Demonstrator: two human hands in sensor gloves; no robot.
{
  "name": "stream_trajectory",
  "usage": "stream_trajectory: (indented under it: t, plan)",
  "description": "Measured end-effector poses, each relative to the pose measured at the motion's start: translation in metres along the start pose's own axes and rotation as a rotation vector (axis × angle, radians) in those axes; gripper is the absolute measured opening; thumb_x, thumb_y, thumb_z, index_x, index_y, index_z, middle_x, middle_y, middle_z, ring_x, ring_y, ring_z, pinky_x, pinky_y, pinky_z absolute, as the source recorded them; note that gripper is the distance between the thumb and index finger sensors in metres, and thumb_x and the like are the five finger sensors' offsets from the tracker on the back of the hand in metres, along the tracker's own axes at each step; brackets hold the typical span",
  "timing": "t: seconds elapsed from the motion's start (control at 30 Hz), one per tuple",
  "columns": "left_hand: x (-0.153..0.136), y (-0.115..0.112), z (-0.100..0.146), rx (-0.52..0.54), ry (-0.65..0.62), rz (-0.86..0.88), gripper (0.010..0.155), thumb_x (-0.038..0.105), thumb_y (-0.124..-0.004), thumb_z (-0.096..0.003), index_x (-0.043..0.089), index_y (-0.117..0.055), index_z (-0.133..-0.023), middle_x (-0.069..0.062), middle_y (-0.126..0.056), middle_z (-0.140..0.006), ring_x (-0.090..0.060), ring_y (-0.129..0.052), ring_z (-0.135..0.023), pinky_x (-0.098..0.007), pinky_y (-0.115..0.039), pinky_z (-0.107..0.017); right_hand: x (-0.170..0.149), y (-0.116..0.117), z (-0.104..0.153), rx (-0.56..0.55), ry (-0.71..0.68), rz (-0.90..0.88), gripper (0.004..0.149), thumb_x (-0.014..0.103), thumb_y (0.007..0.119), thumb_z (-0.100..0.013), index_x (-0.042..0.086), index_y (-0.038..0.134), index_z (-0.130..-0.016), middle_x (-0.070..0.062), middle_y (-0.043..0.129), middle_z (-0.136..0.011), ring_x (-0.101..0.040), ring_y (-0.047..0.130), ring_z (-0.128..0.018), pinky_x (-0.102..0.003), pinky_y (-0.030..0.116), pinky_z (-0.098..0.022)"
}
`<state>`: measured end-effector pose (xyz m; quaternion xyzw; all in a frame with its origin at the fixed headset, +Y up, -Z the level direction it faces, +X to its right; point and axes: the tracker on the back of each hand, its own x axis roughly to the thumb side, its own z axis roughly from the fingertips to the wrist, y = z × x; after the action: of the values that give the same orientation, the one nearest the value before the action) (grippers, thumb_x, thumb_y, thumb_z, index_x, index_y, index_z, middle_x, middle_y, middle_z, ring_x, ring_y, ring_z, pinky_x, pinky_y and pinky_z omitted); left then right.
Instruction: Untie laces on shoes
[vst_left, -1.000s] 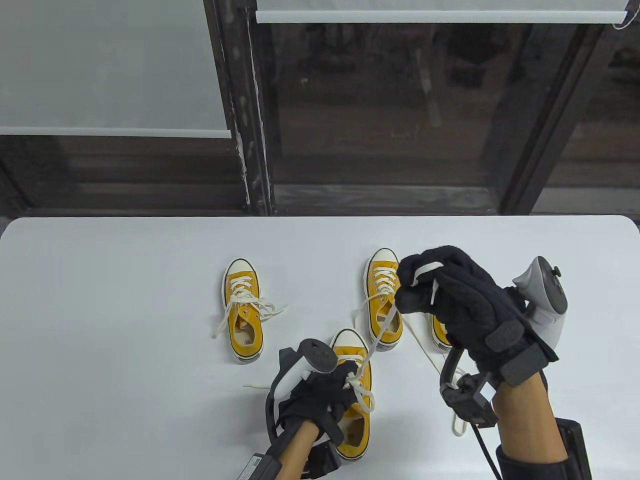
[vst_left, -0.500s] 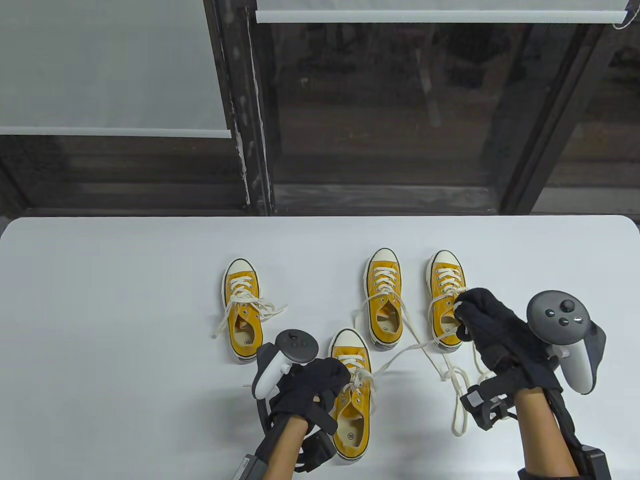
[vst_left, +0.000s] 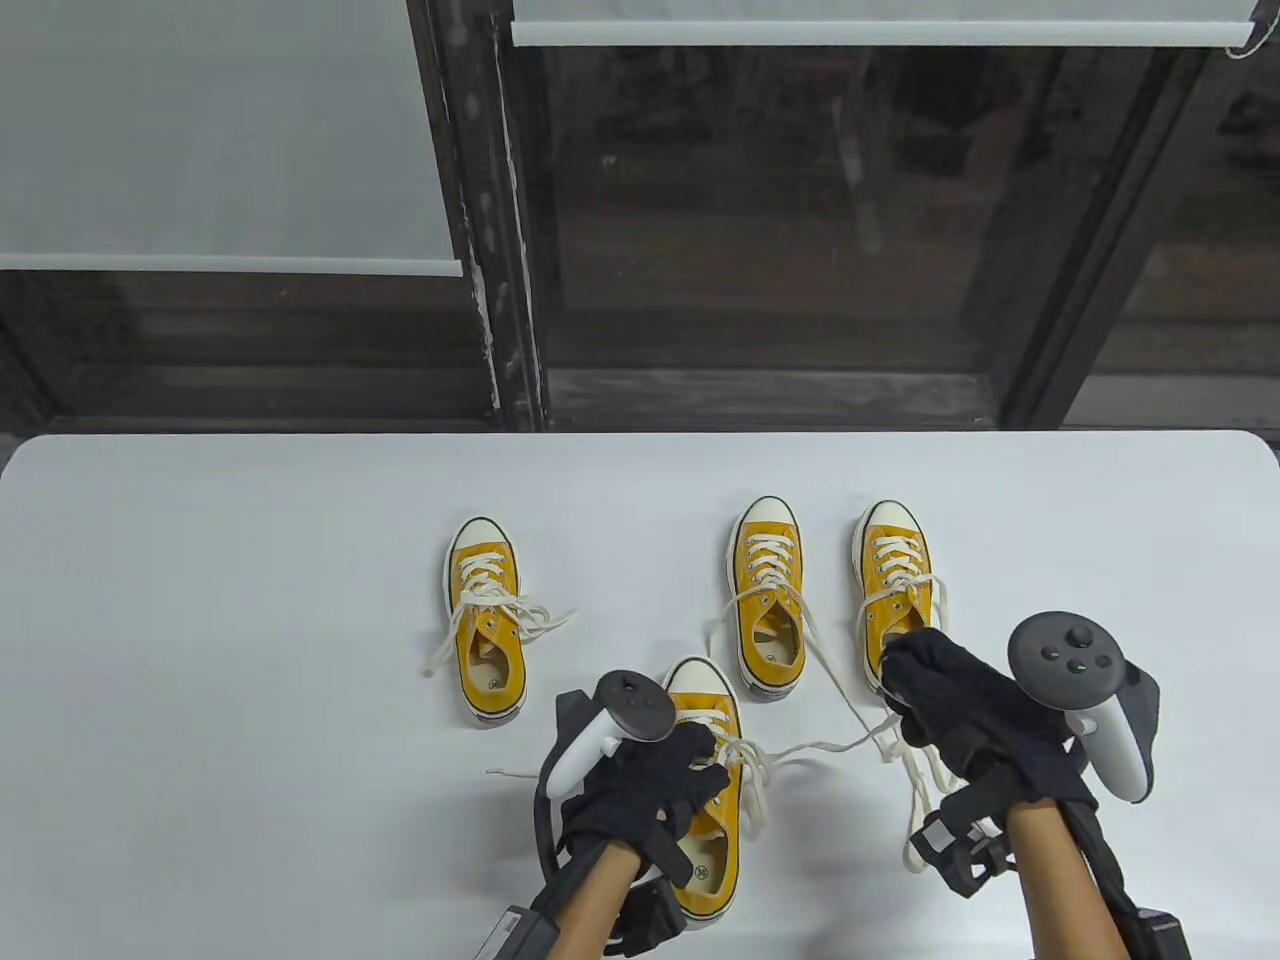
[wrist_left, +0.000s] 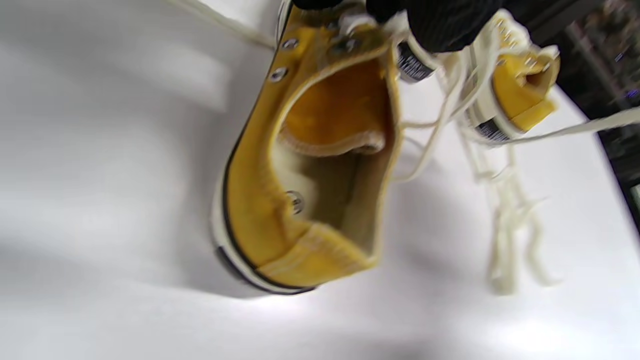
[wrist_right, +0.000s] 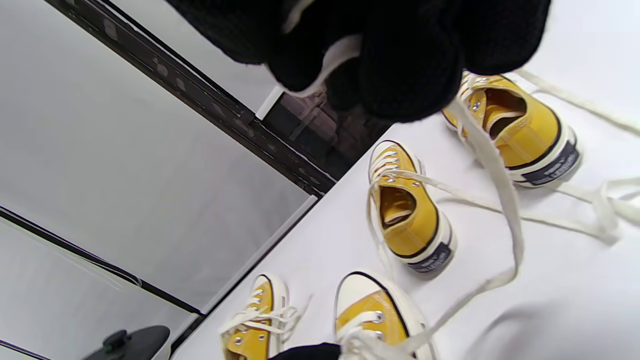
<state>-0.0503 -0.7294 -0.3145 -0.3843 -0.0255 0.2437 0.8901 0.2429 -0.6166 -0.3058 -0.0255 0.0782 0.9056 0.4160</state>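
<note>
While the right hand (vst_left: 960, 700) has its fingers (wrist_right: 400, 65) curled round a lace (wrist_right: 492, 165), that strand runs slack across the table (vst_left: 250, 600) to the near shoe (vst_left: 712, 790), where the left hand (vst_left: 640, 790) rests over the tongue with fingers bent at the knot. Whether those left fingers actually pinch a lace I cannot tell, since the left wrist view is blurred.

The likeliest trouble, as I judge it, is a sideways pull dragging the light near shoe along if the left hand is not pressing it down firmly. The held lace also passes close to the loose ends piled by the far right shoe (vst_left: 893, 600) and the middle shoe (vst_left: 768, 600), so a long sweep could snag them. Pulling the wrong strand could tighten the knot rather than free it. The far left shoe (vst_left: 487, 630) lies well apart, its bow apparently still tied.
</note>
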Motion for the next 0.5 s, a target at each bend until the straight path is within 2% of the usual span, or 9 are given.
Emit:
stream_trajectory:
  t: [0.03, 0.07, 0.1, 0.2, 0.27, 0.33, 0.37, 0.43, 0.5]
  plan:
    - [0.002, -0.001, -0.001, 0.014, 0.018, -0.026, 0.056, 0.054, -0.062, -0.0667, 0.049, -0.033, -0.114, 0.003, -0.024, -0.123, -0.025, -0.018, -0.120, -0.062, -0.020, -0.089, 0.000, 0.004, 0.000, -0.005, 0.012, 0.037, 0.042, 0.042, 0.065, -0.066, 0.020, 0.073, -0.100, -0.015, 0.074, -0.096, -0.031, 0.089, -0.073, -0.060, 0.062, -0.067]
    - [0.003, -0.002, -0.001, 0.029, 0.032, -0.059, 0.051, 0.053, -0.060, -0.0674, 0.053, -0.035, -0.112, 0.004, -0.025, -0.123, -0.024, -0.019, -0.121, -0.061, -0.020, -0.089, 0.000, 0.010, -0.001, 0.025, 0.045, 0.114, 0.053, 0.044, 0.066, -0.066, 0.027, 0.056, -0.116, -0.022, 0.050, -0.113, -0.045, 0.068, -0.096, -0.067, 0.051, -0.071]
    - [0.004, -0.002, -0.001, 0.021, 0.028, -0.055, 0.047, 0.052, -0.057, -0.0680, 0.054, -0.037, -0.110, 0.005, -0.025, -0.123, -0.023, -0.018, -0.121, -0.061, -0.020, -0.089, 0.000, 0.015, -0.001, 0.045, 0.074, 0.192, 0.061, 0.046, 0.064, -0.067, 0.033, 0.038, -0.120, -0.022, 0.030, -0.120, -0.053, 0.045, -0.105, -0.070, 0.042, -0.072]
    - [0.000, -0.002, -0.003, 0.000, 0.022, 0.001, 0.043, 0.051, -0.052, -0.0684, 0.054, -0.038, -0.109, 0.005, -0.024, -0.123, -0.024, -0.018, -0.121, -0.061, -0.020, -0.089, 0.005, 0.036, 0.001, -0.016, 0.020, 0.314, 0.072, 0.050, 0.062, -0.067, 0.025, 0.021, -0.121, -0.025, 0.016, -0.119, -0.055, 0.030, -0.107, -0.070, 0.037, -0.072]
    - [-0.004, -0.001, -0.004, -0.026, 0.009, 0.060, 0.043, 0.051, -0.052, -0.0681, 0.054, -0.039, -0.109, 0.006, -0.023, -0.123, -0.024, -0.018, -0.121, -0.061, -0.020, -0.089, 0.011, 0.051, 0.004, -0.020, -0.025, 0.263, 0.070, 0.050, 0.062, -0.066, 0.023, 0.027, -0.121, -0.023, 0.023, -0.119, -0.053, 0.037, -0.106, -0.068, 0.040, -0.073]
    - [-0.009, 0.001, -0.005, -0.043, 0.000, 0.116, 0.042, 0.053, -0.051, -0.0675, 0.052, -0.041, -0.108, 0.007, -0.024, -0.122, -0.025, -0.014, -0.120, -0.061, -0.019, -0.088, 0.018, 0.068, 0.005, 0.058, -0.075, 0.243, 0.054, 0.052, 0.061, -0.066, 0.022, 0.061, -0.112, -0.011, 0.059, -0.112, -0.039, 0.070, -0.098, -0.062, 0.055, -0.071]
    - [-0.010, 0.003, -0.005, -0.046, -0.007, 0.142, 0.042, 0.054, -0.051, -0.0671, 0.051, -0.042, -0.108, 0.007, -0.025, -0.123, -0.026, -0.012, -0.120, -0.062, -0.018, -0.088, 0.020, 0.077, 0.002, 0.153, -0.087, 0.231, 0.049, 0.053, 0.059, -0.066, 0.022, 0.074, -0.102, -0.007, 0.076, -0.099, -0.032, 0.085, -0.086, -0.059, 0.060, -0.070]
    - [-0.013, 0.004, -0.006, -0.060, -0.017, 0.170, 0.042, 0.053, -0.052, -0.0672, 0.049, -0.045, -0.108, 0.007, -0.026, -0.123, -0.026, -0.011, -0.120, -0.061, -0.018, -0.088, 0.019, 0.105, -0.005, 0.440, -0.051, 0.163, 0.048, 0.053, 0.059, -0.067, 0.020, 0.085, -0.090, -0.005, 0.089, -0.079, -0.025, 0.096, -0.063, -0.054, 0.068, -0.064]
    - [-0.015, 0.005, -0.006, -0.074, -0.025, 0.203, 0.041, 0.051, -0.052, -0.0675, 0.048, -0.045, -0.108, 0.006, -0.025, -0.123, -0.026, -0.011, -0.120, -0.061, -0.019, -0.088, 0.013, 0.127, -0.013, 0.589, 0.037, 0.172, 0.050, 0.052, 0.059, -0.067, 0.018, 0.082, -0.095, -0.003, 0.092, -0.072, -0.023, 0.097, -0.055, -0.053, 0.070, -0.060]
